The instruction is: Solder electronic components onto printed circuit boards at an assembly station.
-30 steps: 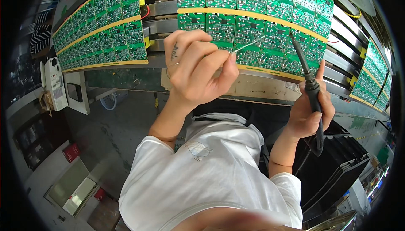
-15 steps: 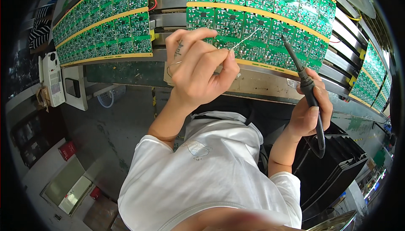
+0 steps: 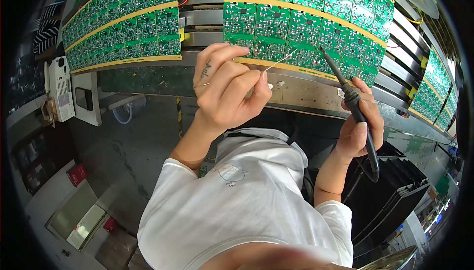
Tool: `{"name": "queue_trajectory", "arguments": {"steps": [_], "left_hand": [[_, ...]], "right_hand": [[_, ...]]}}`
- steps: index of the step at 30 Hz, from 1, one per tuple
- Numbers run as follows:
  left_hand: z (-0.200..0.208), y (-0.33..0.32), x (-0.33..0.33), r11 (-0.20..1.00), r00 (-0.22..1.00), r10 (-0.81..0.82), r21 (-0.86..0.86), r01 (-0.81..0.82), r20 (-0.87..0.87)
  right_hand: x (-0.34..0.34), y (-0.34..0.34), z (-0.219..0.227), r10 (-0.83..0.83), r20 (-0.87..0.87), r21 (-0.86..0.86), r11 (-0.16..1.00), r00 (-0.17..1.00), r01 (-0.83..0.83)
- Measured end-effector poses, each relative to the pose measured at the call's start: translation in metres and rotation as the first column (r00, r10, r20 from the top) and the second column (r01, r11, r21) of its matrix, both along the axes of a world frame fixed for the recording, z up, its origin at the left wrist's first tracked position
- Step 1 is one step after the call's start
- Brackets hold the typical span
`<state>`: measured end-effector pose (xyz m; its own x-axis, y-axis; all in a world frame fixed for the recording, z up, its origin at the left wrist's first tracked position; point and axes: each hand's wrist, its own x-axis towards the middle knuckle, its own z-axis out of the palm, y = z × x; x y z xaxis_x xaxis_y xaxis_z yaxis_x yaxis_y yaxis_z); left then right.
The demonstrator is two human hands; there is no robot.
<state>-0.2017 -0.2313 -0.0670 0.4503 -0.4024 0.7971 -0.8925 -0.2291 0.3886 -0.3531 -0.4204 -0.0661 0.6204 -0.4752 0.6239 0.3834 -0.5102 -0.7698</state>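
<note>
My left hand [image 3: 228, 86] is closed, thumb and index finger pinching a thin silvery solder wire [image 3: 280, 62]. The wire's free end lies over the lower row of a green circuit board panel [image 3: 302, 34], which has yellow edge strips and many small parts. My right hand [image 3: 363, 127] grips the black handle of a soldering iron [image 3: 353, 98], its tip pointing up and left over the same lower row, right of the wire's end. Whether tip or wire touches the board cannot be told.
Metal rails [image 3: 202, 18] run between this panel and a second circuit board panel [image 3: 128, 34] on the left. Another panel [image 3: 430, 92] lies at the right. A bench edge [image 3: 306, 98] passes below my hands. Black racks [image 3: 390, 196] stand at lower right.
My left hand with the solder wire has drawn slightly toward me and left. The soldering iron's tip has shifted a little left and nearer. The panels appear slightly higher and further right in view.
</note>
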Motion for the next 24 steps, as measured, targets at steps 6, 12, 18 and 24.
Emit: {"name": "queue_trajectory", "arguments": {"steps": [6, 12, 18, 24], "left_hand": [[0.001, 0.006, -0.006, 0.999, 0.999, -0.025, 0.028, 0.026, -0.025], [0.004, 0.008, -0.007, 0.996, 0.998, -0.054, 0.061, 0.057, -0.042], [0.004, -0.004, -0.009, 0.991, 0.996, -0.088, 0.102, 0.089, -0.019], [0.000, -0.017, -0.005, 0.992, 0.993, -0.119, 0.036, 0.120, -0.016]], "right_hand": [[-0.008, -0.001, -0.001, 0.070, -0.054, -0.032, 0.997, 0.996, -0.072], [-0.012, -0.002, 0.003, 0.063, -0.044, -0.039, 0.997, 0.997, -0.065], [-0.020, -0.010, 0.001, 0.005, -0.018, -0.028, 1.000, 1.000, -0.005], [-0.023, -0.011, 0.002, -0.014, -0.048, -0.066, 0.998, 0.999, 0.011]]}}
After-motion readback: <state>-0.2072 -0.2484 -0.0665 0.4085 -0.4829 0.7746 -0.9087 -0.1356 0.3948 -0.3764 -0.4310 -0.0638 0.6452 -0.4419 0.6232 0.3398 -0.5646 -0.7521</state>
